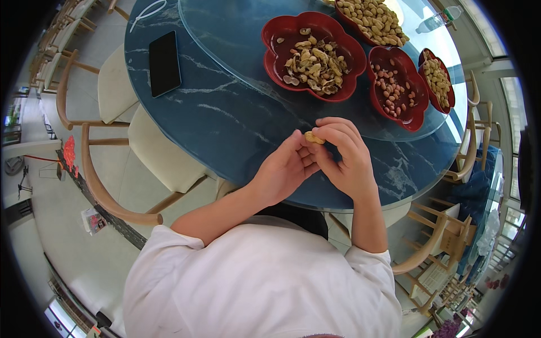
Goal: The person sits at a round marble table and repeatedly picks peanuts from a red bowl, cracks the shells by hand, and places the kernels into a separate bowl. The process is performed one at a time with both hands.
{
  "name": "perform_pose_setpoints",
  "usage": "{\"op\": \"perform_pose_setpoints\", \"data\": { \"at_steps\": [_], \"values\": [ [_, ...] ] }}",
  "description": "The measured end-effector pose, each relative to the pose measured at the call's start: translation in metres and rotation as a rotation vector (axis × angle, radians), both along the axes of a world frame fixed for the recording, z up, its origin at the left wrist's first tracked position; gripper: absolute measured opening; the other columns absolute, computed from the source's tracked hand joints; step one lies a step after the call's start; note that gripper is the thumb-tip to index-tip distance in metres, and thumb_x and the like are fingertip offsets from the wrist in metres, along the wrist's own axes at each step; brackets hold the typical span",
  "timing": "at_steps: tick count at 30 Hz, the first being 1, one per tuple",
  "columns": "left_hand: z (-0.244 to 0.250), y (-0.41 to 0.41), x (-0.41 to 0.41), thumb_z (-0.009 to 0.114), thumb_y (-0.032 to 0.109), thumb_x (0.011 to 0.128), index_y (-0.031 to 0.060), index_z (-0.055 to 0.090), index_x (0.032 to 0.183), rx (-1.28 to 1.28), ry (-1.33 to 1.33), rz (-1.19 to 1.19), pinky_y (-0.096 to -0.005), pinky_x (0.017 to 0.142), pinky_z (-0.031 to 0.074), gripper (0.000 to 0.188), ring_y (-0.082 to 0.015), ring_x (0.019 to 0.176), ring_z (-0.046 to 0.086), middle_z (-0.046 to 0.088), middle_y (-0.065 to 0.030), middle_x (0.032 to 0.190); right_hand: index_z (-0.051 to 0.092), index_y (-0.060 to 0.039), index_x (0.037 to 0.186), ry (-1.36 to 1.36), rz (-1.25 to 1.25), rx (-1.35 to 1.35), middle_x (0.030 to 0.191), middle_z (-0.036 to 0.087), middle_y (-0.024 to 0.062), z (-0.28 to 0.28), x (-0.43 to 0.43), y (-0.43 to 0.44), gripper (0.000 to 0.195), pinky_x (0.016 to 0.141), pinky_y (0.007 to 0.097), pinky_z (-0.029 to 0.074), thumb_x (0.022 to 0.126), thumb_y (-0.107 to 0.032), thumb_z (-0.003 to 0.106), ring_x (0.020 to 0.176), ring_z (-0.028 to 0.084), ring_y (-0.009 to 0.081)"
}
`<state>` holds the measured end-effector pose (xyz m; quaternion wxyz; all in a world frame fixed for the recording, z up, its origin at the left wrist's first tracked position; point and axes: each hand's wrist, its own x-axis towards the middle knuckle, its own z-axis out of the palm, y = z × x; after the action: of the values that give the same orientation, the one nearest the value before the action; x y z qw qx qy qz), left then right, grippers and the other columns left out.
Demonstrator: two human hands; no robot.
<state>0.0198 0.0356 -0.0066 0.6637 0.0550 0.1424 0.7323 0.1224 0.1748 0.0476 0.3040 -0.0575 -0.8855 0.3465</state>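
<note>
An unshelled peanut (315, 137) is pinched between the fingertips of my left hand (284, 169) and my right hand (348, 158), above the near part of the blue marbled table. Beyond my hands, a red scalloped bowl (272, 57) holds broken peanut shells. To its right, a red dish (408, 122) contains loose shelled peanuts with pinkish skins. Whole peanuts (372, 21) are heaped in another red bowl at the back, and more peanuts in their shells (437, 78) lie in a red dish at the far right.
A black-screened smartphone (165, 64) and a white cable (147, 13) lie on the table's left. The bowls stand on a round glass turntable (236, 63). A plastic bottle (439, 20) lies at the back right. Wooden chairs with pale seats (160, 152) surround the table.
</note>
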Motion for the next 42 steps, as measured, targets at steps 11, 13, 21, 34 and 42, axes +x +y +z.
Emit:
{"op": "perform_pose_setpoints", "data": {
  "at_steps": [11, 13, 21, 34, 42],
  "values": [
    [0.009, 0.000, 0.004, 0.029, 0.041, 0.116, 0.0067, 0.057, 0.131, -0.128, 0.089, -0.004, -0.0379, 0.112, 0.045, 0.047, -0.0185, 0.123, 0.061, 0.064, -0.0072, 0.129, 0.070, -0.0035, 0.109, -0.017, 0.021, -0.009, 0.109, 0.068, 0.0113, -0.005, 0.005, 0.003, 0.030, 0.085, 0.0397, 0.058, 0.081, -0.001, 0.081, 0.107, 0.067, 0.0329],
    [0.010, -0.001, 0.005, 0.030, 0.041, 0.116, 0.0064, 0.057, 0.131, -0.146, 0.113, -0.002, -0.0379, 0.112, 0.045, 0.046, -0.0182, 0.123, 0.060, 0.063, -0.0072, 0.129, 0.071, -0.0032, 0.109, -0.024, 0.022, -0.006, 0.109, 0.068, 0.0116, -0.003, 0.005, 0.003, 0.030, 0.084, 0.0395, 0.058, 0.081, -0.002, 0.081, 0.106, 0.067, 0.0327],
    [-0.001, -0.007, 0.008, 0.032, 0.041, 0.116, 0.0056, 0.054, 0.135, -0.142, 0.147, 0.007, -0.0376, 0.114, 0.043, 0.046, -0.0164, 0.128, 0.056, 0.059, -0.0065, 0.136, 0.069, -0.0026, 0.107, -0.090, 0.087, -0.003, 0.106, 0.068, 0.0115, -0.005, 0.008, 0.004, 0.025, 0.081, 0.0394, 0.057, 0.084, -0.004, 0.078, 0.099, 0.066, 0.0335],
    [-0.001, -0.012, 0.012, 0.037, 0.042, 0.116, 0.0086, 0.059, 0.120, -0.181, 0.312, -0.064, -0.0270, 0.097, 0.044, 0.040, -0.0059, 0.101, 0.052, 0.057, 0.0031, 0.108, 0.058, -0.0067, 0.084, -0.050, 0.106, 0.076, 0.080, 0.058, 0.0066, -0.001, 0.009, 0.006, 0.029, 0.064, 0.0359, 0.050, 0.086, -0.022, 0.083, 0.077, 0.059, 0.0291],
    [0.010, -0.012, 0.015, 0.034, 0.047, 0.115, 0.0071, 0.056, 0.113, -0.069, 0.510, -0.067, -0.0283, 0.086, 0.045, 0.046, -0.0109, 0.091, 0.052, 0.056, -0.0009, 0.102, 0.051, -0.0079, 0.070, -0.215, 0.174, -0.159, 0.062, 0.051, 0.0059, -0.003, 0.016, 0.005, 0.036, 0.055, 0.0363, 0.043, 0.090, -0.025, 0.076, 0.063, 0.052, 0.0256]
  ]
}}
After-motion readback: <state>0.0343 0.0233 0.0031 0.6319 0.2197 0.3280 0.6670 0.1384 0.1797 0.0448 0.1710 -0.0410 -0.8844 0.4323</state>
